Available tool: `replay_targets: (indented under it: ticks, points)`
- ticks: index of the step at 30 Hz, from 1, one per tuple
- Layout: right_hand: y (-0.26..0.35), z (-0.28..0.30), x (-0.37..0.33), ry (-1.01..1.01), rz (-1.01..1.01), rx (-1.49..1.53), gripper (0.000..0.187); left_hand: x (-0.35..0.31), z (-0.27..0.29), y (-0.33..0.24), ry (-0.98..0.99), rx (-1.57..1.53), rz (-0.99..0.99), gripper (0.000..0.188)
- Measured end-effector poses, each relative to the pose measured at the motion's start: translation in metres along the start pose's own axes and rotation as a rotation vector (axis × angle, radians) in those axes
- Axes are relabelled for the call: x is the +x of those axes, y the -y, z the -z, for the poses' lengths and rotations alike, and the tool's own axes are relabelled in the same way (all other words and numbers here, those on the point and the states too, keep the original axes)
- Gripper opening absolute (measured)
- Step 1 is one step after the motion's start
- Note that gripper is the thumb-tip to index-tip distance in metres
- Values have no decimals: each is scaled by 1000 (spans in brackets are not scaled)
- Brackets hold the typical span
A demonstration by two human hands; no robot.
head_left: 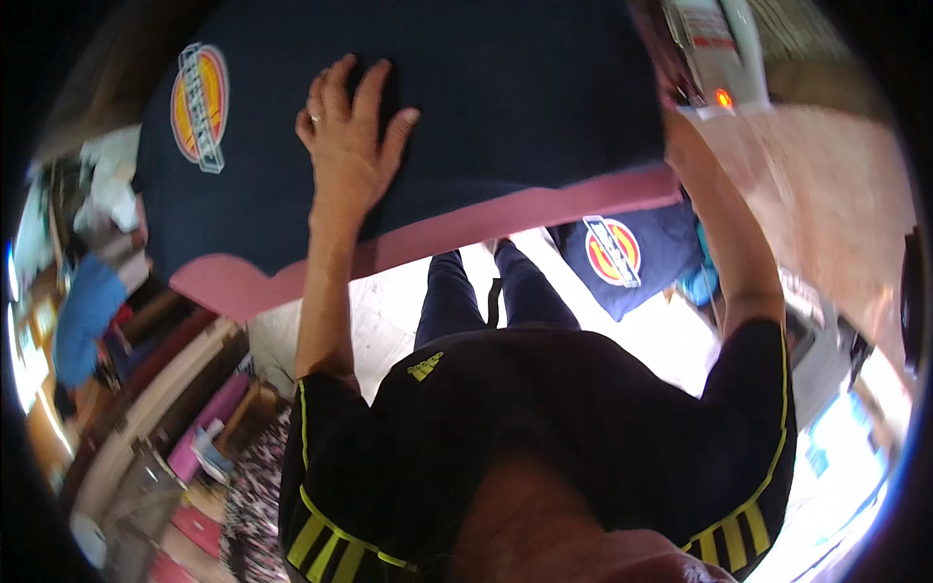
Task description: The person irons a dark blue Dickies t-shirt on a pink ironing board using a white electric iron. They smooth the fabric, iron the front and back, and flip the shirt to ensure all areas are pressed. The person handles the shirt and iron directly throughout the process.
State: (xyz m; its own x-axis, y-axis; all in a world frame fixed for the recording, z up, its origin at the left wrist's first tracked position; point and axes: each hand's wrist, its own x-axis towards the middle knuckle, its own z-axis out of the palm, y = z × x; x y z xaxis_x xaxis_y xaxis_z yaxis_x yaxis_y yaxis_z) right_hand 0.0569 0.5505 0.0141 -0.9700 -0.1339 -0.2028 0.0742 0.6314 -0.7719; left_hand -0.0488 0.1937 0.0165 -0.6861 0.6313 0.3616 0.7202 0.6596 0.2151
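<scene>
A dark navy cloth garment [505, 107] with a round orange, yellow and red patch lies spread over a pink-covered board [486, 216]. My left hand [352, 136] rests flat on the cloth, its fingers stretched and thumb apart, with a ring on one finger. Beyond the board's right edge reaches my right hand [677, 121]; its fingers are hidden or blurred there. Close to it stands a white and grey device [714, 44] with a glowing orange light.
Below the board's right side lies another navy cloth piece [632, 255] with a similar patch. On the left are a blue cloth [86, 321], a pink roll [209, 428] and a shaggy black-and-white rug [258, 486]. A tan surface [826, 194] extends on the right.
</scene>
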Motion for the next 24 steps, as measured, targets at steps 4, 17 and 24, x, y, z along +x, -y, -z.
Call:
replay_targets:
  ticks: [4,17,24]
  points:
    - [-15,10,-23,53,-58,-58,40,-46,12,-8,50,43,163,59]
    - [-19,19,-85,213,-582,310,51,-181,86,122,-83,205,700,51]
    - [45,-58,-114,-265,-150,369,74,-203,127,251,-147,243,464,53]
